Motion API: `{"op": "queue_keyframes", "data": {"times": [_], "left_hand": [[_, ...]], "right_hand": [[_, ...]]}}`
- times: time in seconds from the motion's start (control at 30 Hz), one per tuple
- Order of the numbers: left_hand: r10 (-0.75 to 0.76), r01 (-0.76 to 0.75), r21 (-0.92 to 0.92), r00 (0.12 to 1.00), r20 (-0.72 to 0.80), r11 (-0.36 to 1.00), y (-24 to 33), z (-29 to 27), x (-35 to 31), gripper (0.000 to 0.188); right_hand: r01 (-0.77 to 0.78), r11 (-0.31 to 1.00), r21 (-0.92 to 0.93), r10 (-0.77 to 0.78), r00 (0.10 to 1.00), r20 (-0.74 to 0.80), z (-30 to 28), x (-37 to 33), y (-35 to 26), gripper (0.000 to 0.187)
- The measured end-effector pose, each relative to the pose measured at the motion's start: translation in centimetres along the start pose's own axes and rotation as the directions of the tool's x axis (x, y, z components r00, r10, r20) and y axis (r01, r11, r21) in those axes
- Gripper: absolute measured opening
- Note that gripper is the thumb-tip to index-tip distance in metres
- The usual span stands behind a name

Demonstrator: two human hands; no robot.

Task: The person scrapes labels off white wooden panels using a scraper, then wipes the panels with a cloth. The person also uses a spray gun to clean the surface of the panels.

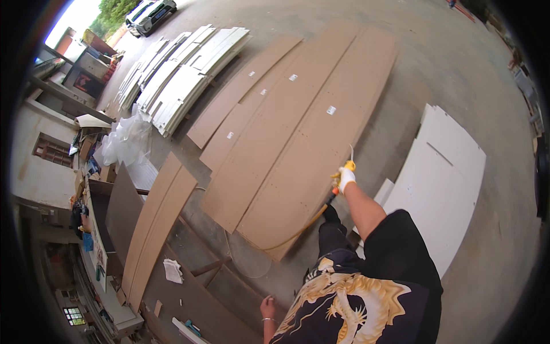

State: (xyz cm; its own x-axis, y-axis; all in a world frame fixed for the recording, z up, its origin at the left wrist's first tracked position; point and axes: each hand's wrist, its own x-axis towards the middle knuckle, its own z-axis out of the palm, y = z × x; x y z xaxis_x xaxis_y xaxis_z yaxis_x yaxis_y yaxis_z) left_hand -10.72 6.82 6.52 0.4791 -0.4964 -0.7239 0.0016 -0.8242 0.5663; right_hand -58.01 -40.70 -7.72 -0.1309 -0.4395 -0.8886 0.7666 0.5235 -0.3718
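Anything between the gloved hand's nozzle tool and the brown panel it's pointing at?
Nothing visible. The right hand, white-gloved, holds the yellow nozzle tool at the edge of the nearest brown panel, whose surface shows only a small white label. The left hand is down at the dark board.

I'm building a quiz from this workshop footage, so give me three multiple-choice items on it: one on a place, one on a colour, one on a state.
1. Where do the long brown boards lie?
A. flat on the concrete floor
B. standing on a shelf
C. loaded on a car

2. What colour is the glove on the right hand?
A. black
B. white
C. red

3. What is the left hand doing?
A. gripping the spray tool
B. lifting a board
C. hanging bare with nothing in it

Answers:
1 A, the boards spread side by side on the floor.
2 B, the glove is white, closed on a yellow-tipped tool with a hose.
3 C, it shows low in the view, ungloved and empty.
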Motion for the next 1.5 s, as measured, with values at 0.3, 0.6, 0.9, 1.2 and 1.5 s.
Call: {"op": "queue_keyframes", "data": {"times": [0.3, 0.6, 0.9, 1.2, 1.5], "left_hand": [[0.144, -0.176, 0.439, 0.984, 0.106, 0.881, -22.7, -9.5, -8.3, 0.029], [-0.023, 0.023, -0.008, 0.997, -0.075, 1.000, -28.6, -12.3, -15.5, 0.026], [0.110, -0.147, -0.138, 0.964, -0.244, 0.980, -35.2, -5.7, -21.0, 0.027], [-0.132, 0.111, -0.090, 0.953, -0.271, 0.990, -39.8, -0.1, -26.4, 0.028], [-0.145, 0.122, -0.093, 0.942, -0.302, 0.988, -36.1, 3.6, -27.4, 0.029]], "right_hand": [[-0.070, 0.899, -0.432, 0.097, 0.994, 0.041, -3.4, -20.6, 30.9, 0.023], [0.104, 0.811, -0.576, 0.117, 0.936, 0.334, -8.8, -24.7, 44.3, 0.033], [-0.106, 0.533, -0.840, 0.352, 0.930, 0.106, -13.5, -26.3, 46.4, 0.019], [0.381, 0.043, -0.923, 0.692, 0.656, 0.303, -10.9, -29.4, 51.8, 0.021], [0.945, -0.297, -0.135, 0.899, 0.325, 0.295, -15.2, -17.8, 56.1, 0.028]]}}
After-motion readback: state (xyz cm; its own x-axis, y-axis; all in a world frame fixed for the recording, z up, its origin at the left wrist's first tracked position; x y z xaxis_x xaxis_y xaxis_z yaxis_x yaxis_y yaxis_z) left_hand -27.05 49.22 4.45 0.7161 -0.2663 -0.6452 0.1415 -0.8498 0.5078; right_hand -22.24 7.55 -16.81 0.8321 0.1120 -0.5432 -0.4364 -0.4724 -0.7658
